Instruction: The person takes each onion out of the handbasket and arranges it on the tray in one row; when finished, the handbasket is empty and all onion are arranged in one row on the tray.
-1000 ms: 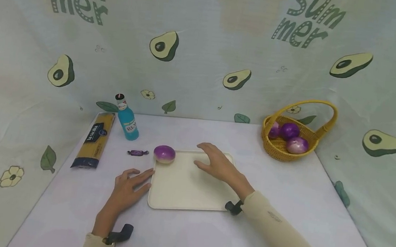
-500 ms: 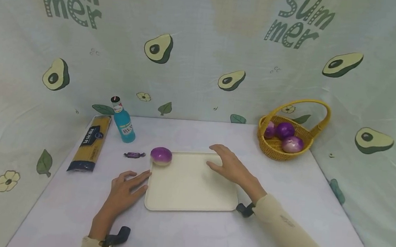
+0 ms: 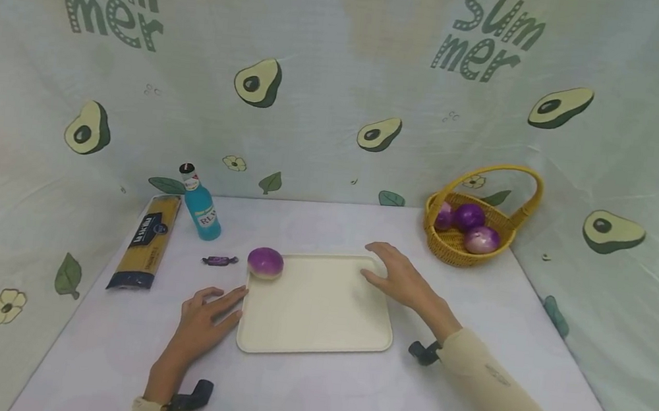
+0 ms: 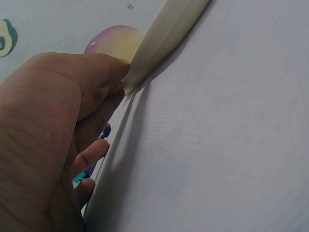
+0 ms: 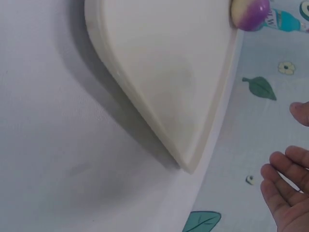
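A cream tray (image 3: 313, 316) lies mid-table, with a glossy purple-and-cream, onion-like vegetable (image 3: 265, 263) at its far left corner. My left hand (image 3: 203, 324) is at the tray's left side, fingertips and thumb touching or very close to the edge. In the left wrist view, the left hand (image 4: 53, 116) has its thumb tip at the tray's rim (image 4: 159, 46). Over by the far right corner, my right hand (image 3: 400, 278) hovers with fingers and thumb spread apart. In the right wrist view the right hand (image 5: 292, 179) holds nothing and is apart from the tray.
At the back right stands a wicker basket (image 3: 447, 250) holding 3 purple vegetables. A wrapped candy (image 3: 219, 261) lies left of the tray. Beyond it are a blue bottle (image 3: 204, 212) and a pasta packet (image 3: 146, 244). A printed cloth (image 3: 319, 65) hangs behind the table.
My right hand has moved right across the tray to its far right corner, uncovering more of it. The left hand stays at the left edge. The whole view has shifted slightly.
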A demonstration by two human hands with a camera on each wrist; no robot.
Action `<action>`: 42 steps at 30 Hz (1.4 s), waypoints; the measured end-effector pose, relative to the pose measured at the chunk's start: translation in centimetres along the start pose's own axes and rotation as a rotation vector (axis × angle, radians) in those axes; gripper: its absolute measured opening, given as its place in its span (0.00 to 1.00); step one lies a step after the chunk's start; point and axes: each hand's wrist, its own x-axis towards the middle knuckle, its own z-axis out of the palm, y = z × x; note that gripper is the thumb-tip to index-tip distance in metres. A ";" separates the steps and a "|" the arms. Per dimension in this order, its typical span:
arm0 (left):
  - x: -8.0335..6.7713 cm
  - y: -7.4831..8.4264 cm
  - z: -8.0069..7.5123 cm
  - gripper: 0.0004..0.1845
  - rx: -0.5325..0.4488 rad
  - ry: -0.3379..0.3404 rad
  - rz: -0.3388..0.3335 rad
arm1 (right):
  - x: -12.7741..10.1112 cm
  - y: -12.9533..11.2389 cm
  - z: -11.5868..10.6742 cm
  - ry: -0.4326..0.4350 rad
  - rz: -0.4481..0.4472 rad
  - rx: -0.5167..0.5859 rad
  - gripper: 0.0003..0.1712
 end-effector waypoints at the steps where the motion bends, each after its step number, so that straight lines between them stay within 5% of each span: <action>1: 0.0 -0.1 0.1 0.26 0.000 -0.002 -0.003 | -0.1 0.2 -0.1 0.004 -0.003 -0.003 0.33; 19: 0.2 -0.2 0.0 0.26 -0.007 -0.004 0.005 | -2.1 3.9 -2.6 0.037 0.044 -0.054 0.31; 42: 0.1 0.2 -0.1 0.27 0.002 -0.034 -0.029 | -3.3 7.3 -5.7 -0.004 0.207 -0.081 0.35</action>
